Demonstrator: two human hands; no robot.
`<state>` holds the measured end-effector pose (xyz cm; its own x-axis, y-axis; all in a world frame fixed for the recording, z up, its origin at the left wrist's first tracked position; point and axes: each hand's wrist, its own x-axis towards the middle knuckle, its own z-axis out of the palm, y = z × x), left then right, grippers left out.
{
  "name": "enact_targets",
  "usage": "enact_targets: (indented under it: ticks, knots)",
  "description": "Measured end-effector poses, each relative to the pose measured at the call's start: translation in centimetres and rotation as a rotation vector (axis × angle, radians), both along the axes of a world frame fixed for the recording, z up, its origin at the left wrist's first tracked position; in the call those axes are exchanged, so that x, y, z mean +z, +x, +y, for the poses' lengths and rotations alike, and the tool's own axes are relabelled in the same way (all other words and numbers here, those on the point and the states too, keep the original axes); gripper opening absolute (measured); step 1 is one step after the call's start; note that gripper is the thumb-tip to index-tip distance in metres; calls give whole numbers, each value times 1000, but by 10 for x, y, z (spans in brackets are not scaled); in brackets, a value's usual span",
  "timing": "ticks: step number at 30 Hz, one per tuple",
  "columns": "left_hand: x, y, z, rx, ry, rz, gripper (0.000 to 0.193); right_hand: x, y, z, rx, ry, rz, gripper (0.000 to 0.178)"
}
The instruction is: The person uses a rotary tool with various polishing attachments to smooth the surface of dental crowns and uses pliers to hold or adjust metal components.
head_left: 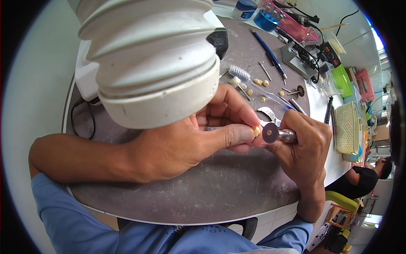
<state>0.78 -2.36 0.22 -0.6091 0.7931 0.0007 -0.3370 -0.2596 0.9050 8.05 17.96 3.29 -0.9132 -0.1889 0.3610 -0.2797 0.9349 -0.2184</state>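
Observation:
My left hand (186, 142) pinches a small cream-yellow dental crown (256, 131) between thumb and fingertips. In my right hand (308, 142) is a metal rotary handpiece (288, 136), gripped near its front end. A dark round disc (270, 132) sits on its tip, close beside the crown; whether they touch I cannot tell. Both hands meet over the grey-brown work surface (203, 192). Just beyond them lies a silvery curved metal piece (268, 113), partly covered by my right hand. Several loose tooth-coloured crowns (258, 81) are scattered farther back.
A wide white corrugated hose (148, 55) hangs over my left hand and hides part of it. Behind are a bristle brush (239, 73), blue pens (269, 53), a brown wheel (300, 91) and a blue jar (266, 20). At right stand a cream basket (347, 127) and a seated person (359, 180).

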Motion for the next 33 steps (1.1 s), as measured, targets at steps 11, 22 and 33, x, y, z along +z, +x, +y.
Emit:
enact_targets:
  ticks: [11, 22, 33]
  knots:
    - [1, -2, -1, -26, -4, 18, 13, 7, 0, -2, 15, 57, -14, 48]
    - [3, -2, 0, -31, -8, -10, 14, 1, 0, 0, 2, 27, 6, 53]
    - [-2, 0, 0, 1, 14, 35, 13, 3, -1, -2, -9, 1, 58, 47]
